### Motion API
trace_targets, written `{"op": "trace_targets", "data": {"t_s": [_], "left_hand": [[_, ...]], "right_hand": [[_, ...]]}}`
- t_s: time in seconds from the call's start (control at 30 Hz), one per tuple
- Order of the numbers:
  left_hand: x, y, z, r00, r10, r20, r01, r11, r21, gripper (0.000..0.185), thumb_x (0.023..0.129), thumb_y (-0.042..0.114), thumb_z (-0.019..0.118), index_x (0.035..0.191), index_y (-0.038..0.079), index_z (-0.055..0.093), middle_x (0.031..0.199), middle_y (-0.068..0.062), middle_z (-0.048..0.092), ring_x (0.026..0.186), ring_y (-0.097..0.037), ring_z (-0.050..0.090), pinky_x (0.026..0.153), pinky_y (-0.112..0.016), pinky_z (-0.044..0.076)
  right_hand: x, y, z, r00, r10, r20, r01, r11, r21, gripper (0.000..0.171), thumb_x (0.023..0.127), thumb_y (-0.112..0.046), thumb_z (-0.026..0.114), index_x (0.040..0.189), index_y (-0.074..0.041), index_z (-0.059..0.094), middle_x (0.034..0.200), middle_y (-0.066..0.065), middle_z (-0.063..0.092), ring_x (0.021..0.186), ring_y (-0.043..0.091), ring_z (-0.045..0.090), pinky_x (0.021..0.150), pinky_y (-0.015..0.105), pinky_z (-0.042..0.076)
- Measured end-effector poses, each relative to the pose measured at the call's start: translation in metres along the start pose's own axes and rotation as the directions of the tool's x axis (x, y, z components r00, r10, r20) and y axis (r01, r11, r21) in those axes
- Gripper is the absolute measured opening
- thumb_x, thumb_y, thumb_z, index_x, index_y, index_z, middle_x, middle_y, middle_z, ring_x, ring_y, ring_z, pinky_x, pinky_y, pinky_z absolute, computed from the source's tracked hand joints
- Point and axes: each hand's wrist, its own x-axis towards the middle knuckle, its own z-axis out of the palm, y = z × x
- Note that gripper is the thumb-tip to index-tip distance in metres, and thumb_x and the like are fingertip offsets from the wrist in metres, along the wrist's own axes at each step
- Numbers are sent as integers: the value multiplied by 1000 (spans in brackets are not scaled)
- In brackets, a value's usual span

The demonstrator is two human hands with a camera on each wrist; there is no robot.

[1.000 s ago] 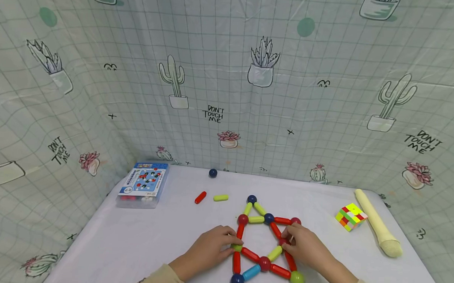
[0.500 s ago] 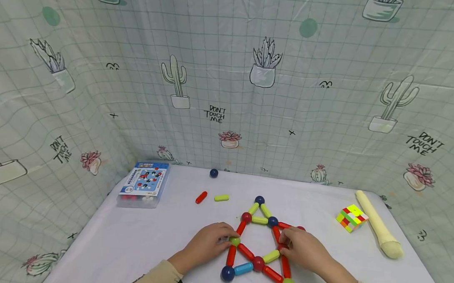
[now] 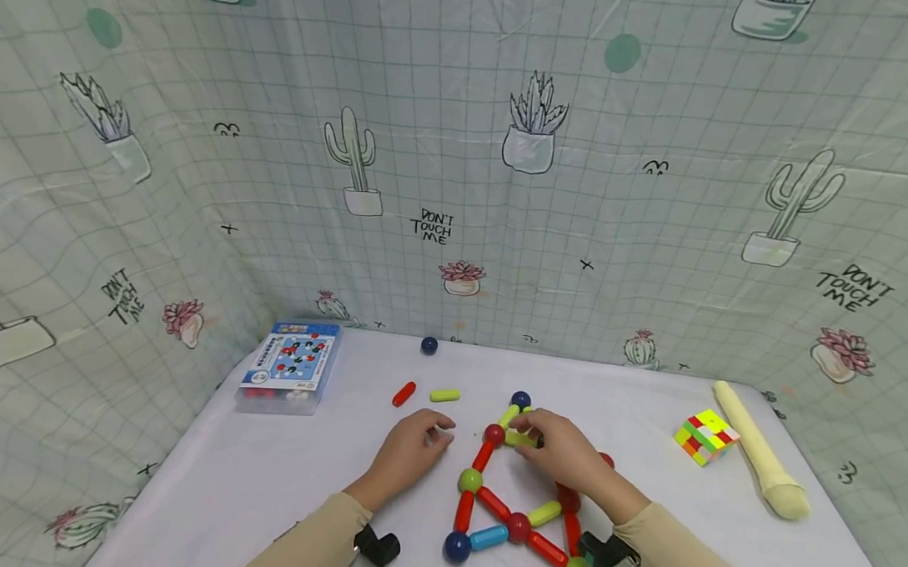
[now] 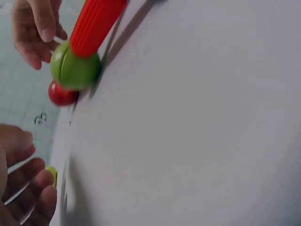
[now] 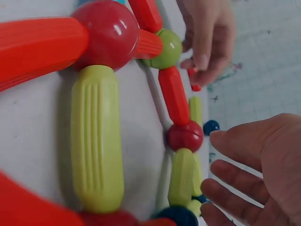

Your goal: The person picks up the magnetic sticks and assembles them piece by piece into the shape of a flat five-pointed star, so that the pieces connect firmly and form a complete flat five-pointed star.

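A flat figure of magnetic building rods and balls lies on the white table, with a red ball (image 3: 519, 528), a green ball (image 3: 470, 481), a blue rod (image 3: 488, 537) and several red and yellow-green rods. My left hand (image 3: 411, 447) is left of the figure, fingers relaxed and holding nothing; in the left wrist view the green ball (image 4: 75, 66) is apart from its fingers. My right hand (image 3: 561, 450) hovers over the figure's upper part, partly covering a yellow-green rod (image 3: 519, 439) and hiding a dark blue ball. In the right wrist view its spread fingers (image 5: 235, 179) hold nothing.
A loose red rod (image 3: 403, 394), a yellow-green rod (image 3: 445, 395) and a dark blue ball (image 3: 429, 345) lie farther back. At the left stands a clear boxed set (image 3: 289, 368). A puzzle cube (image 3: 706, 437) and a pale yellow club-shaped thing (image 3: 759, 457) are at the right.
The figure has turned slightly and shifted a little left at its near end. Both hands have let go of its balls; the left moved up and away, the right up and left.
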Motion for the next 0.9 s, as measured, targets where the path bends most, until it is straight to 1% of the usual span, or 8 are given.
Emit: {"op": "trace_targets", "data": {"t_s": [0.07, 0.13, 0.27, 0.37, 0.47, 0.53, 0.73, 0.9], "left_hand": [[7, -2, -1, 998, -35, -59, 36, 999, 12, 20, 95, 17, 73, 115, 14, 71, 107, 3, 66, 84, -8, 58, 74, -25, 53], [15, -2, -2, 994, -59, -92, 61, 998, 26, 26, 94, 15, 73, 120, 10, 69, 116, -1, 65, 84, -9, 57, 74, -24, 52], [28, 0, -2, 992, -77, -104, 84, 995, 62, 41, 95, 12, 73, 134, 4, 62, 137, -11, 57, 85, -12, 60, 77, -27, 55], [36, 0, -1, 992, -85, -90, 94, 990, 107, 48, 95, 11, 73, 140, 3, 58, 143, -14, 53, 98, -19, 65, 89, -34, 56], [40, -2, 0, 992, -95, -82, 106, 983, 150, 46, 94, 10, 74, 137, 4, 62, 138, -12, 58, 114, -25, 64, 98, -39, 52], [42, -4, 1, 992, -90, -90, 104, 980, 169, 40, 93, 10, 75, 131, 5, 66, 131, -10, 63, 120, -25, 62, 101, -41, 50], [40, -6, 3, 992, -56, -110, 73, 985, 156, 20, 89, 10, 78, 109, 10, 75, 107, -4, 69, 102, -20, 67, 91, -38, 55], [31, -3, 5, 999, -37, -35, 41, 991, 125, 18, 90, 12, 78, 108, 13, 76, 103, -1, 68, 97, -17, 66, 89, -35, 56]], "right_hand": [[8, -1, 6, 1000, -15, -6, 16, 1000, 13, 28, 88, -10, 78, 116, -12, 73, 108, 1, 69, 99, 21, 64, 84, 40, 56], [14, -2, 11, 999, -31, -12, 31, 999, 13, 29, 88, -10, 79, 117, -12, 73, 110, 1, 68, 100, 21, 64, 83, 39, 56], [20, -2, 18, 998, -63, -26, 63, 998, -4, 30, 88, -9, 79, 117, -12, 74, 107, 0, 67, 97, 19, 64, 82, 38, 56], [22, -3, 21, 997, -68, -30, 68, 998, -14, 27, 88, -9, 79, 114, -12, 75, 103, 0, 67, 94, 19, 64, 83, 39, 56], [24, -5, 23, 998, -64, -31, 63, 998, -18, 24, 88, -9, 79, 111, -12, 77, 101, -1, 67, 93, 19, 63, 84, 40, 56], [25, -6, 24, 997, -66, -31, 65, 998, -24, 22, 88, -9, 79, 110, -12, 77, 99, -1, 67, 91, 18, 63, 84, 40, 55], [27, -7, 26, 997, -61, -38, 60, 998, -32, 21, 87, -9, 79, 108, -11, 78, 97, -1, 65, 89, 17, 62, 82, 40, 55], [28, -4, 28, 998, -42, -42, 41, 999, -34, 20, 87, -9, 80, 107, -10, 78, 94, -1, 63, 87, 16, 62, 81, 39, 55]]}}
